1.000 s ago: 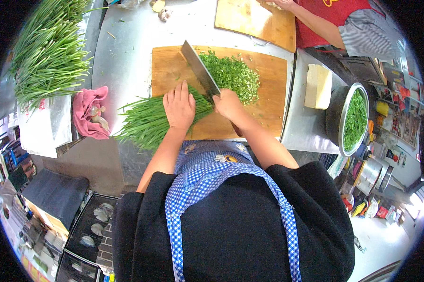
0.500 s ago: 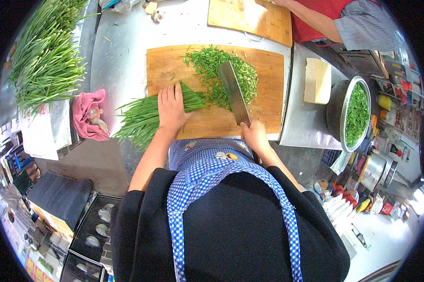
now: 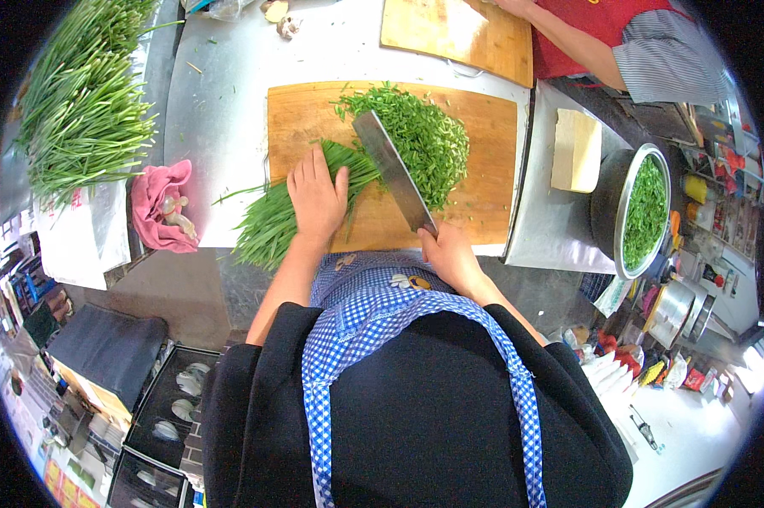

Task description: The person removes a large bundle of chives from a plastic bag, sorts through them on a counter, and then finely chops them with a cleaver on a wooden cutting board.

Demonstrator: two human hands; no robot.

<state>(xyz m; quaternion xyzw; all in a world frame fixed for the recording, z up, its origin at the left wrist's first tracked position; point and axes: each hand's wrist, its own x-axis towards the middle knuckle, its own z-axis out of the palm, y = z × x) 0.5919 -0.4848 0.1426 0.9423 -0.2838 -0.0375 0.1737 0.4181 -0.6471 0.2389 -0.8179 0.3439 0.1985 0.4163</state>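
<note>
While our left hand [image 3: 316, 193] presses the chive bundle [image 3: 272, 222] flat to steady it, our right hand [image 3: 450, 254] grips the cleaver [image 3: 393, 171] beside the chopped pile [image 3: 420, 140].

Matt wooden board [image 3: 484, 199] under a smooth grey metal cleaver [image 3: 392, 169] — on a dull steel counter [image 3: 221, 110], beside a crumpled pink cloth [image 3: 157, 203] and a shiny metal bowl [image 3: 611, 212].

Left hand [image 3: 316, 196] lying flat, palm down, fingers [image 3: 312, 162] together and pointing away from the body, left forearm reaching forward from the lower edge, right hand [image 3: 448, 254] curling in a closed grip, right forearm angling in from the right
</note>
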